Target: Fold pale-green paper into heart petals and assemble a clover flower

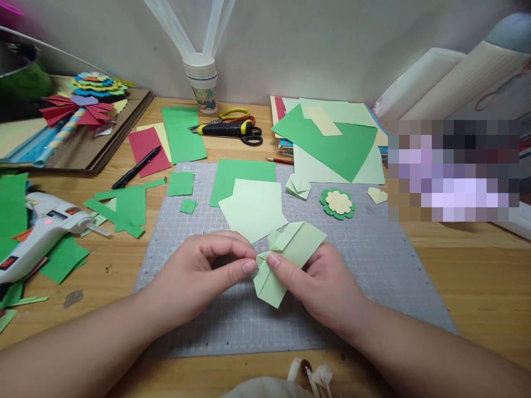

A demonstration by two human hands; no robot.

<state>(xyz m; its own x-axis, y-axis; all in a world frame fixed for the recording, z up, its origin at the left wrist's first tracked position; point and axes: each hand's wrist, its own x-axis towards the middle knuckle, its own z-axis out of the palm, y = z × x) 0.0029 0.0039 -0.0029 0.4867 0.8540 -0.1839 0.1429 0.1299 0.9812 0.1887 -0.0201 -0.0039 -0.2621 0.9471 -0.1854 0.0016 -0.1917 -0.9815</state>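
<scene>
Above the middle of the grey cutting mat (186, 320), a folded pale green paper (305, 243) is held up at a slant. My right hand (327, 282) grips it from the right, thumb on top and the other fingers hidden behind. My left hand (211, 271) pinches at the paper's left edge with thumb and forefinger together. Creases and small folded flaps show near my right thumb. Just behind lie loose pale green sheets (257, 204) on a darker green sheet (244, 168). A smaller folded pale green piece (298, 186) rests farther back.
A white glue gun (53, 221) and green scraps (128, 210) lie on the left. Scissors and a yellow-black cutter (224, 129) sit at the back by paper cups (203, 88). A paper flower (338, 203) and small heart (376, 194) lie right of centre.
</scene>
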